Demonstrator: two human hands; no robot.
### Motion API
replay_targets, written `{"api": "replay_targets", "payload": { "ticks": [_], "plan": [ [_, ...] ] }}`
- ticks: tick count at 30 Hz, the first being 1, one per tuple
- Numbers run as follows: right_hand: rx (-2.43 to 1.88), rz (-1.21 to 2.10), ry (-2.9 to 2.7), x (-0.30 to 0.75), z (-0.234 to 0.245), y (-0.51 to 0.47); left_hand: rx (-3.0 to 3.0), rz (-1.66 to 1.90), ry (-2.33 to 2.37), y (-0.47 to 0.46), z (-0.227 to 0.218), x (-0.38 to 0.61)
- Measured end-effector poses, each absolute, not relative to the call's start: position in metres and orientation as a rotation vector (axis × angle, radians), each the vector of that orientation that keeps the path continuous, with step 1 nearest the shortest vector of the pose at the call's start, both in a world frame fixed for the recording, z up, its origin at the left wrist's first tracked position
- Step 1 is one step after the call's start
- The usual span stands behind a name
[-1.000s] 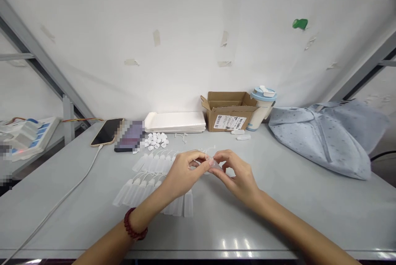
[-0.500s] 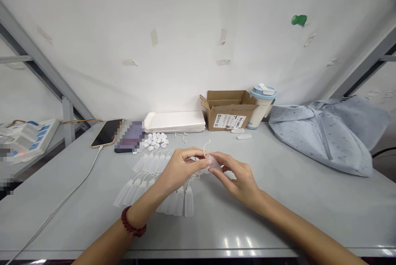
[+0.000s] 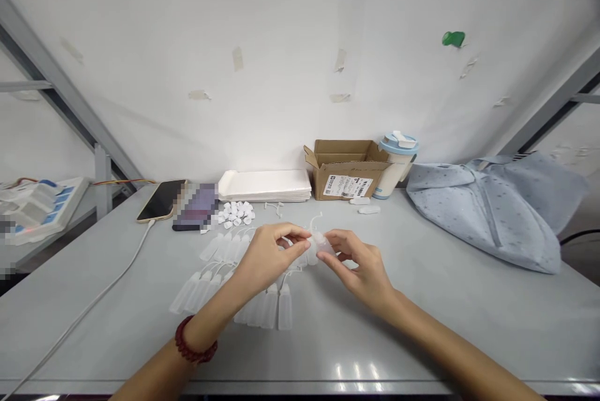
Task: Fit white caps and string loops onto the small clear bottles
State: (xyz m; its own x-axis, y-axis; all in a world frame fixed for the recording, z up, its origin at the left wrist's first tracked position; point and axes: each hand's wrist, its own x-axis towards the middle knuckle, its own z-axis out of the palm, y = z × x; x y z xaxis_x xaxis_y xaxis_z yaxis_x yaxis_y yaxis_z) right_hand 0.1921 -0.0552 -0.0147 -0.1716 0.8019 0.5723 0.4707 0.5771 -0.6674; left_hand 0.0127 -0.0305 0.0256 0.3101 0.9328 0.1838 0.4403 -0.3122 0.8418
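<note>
My right hand [image 3: 359, 263] holds a small translucent plastic bottle [image 3: 324, 245] between thumb and fingers, tilted above the table. A thin white strap [image 3: 315, 221] curls up from the bottle's neck. Close beside that neck, my left hand [image 3: 274, 254] has thumb and index fingertips pinched together; whether something small is between them cannot be made out. Under and around the left hand lie rows of similar flat translucent bottles [image 3: 285, 310] with white strap loops, partly hidden by the hand and forearm. Behind them is a pile of small white caps [image 3: 235, 213].
At the back are a stack of white envelopes [image 3: 265, 185], an open cardboard box [image 3: 347, 170] and a lidded cup [image 3: 394, 167]. Two small white pieces [image 3: 369, 209] lie before the box. Blue fabric [image 3: 487, 213] is at right, phones [image 3: 162, 201] and a cable [image 3: 112, 292] at left.
My left thumb and fingers have drawn back slightly left from the bottle's top, showing more of its neck. The right hand keeps hold of the bottle. The camera view has shifted slightly.
</note>
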Motion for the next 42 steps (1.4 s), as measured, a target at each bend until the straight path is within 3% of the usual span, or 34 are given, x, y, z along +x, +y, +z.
{"api": "replay_targets", "payload": {
  "ticks": [6, 15, 20, 36, 42],
  "plan": [
    [-1.098, 0.624, -1.741, 0.191, -0.014, -0.056, 2.361, 1.135, 0.983, -0.038, 0.018, 0.016],
    [-1.148, 1.057, -1.483, 0.190, -0.006, -0.054, 2.740, 0.972, 0.887, -0.044, 0.016, 0.020],
    [-1.157, 1.132, -1.467, 0.187, -0.007, -0.057, 2.921, 0.843, 0.987, -0.051, 0.012, 0.024],
    [-1.190, 1.349, -2.003, 0.189, -0.006, -0.062, 2.569, 0.159, 1.062, -0.066, 0.035, 0.008],
    [-1.209, 1.322, -2.097, 0.189, -0.009, -0.062, 2.642, 0.058, 1.084, -0.067, 0.030, 0.010]
  ]
}}
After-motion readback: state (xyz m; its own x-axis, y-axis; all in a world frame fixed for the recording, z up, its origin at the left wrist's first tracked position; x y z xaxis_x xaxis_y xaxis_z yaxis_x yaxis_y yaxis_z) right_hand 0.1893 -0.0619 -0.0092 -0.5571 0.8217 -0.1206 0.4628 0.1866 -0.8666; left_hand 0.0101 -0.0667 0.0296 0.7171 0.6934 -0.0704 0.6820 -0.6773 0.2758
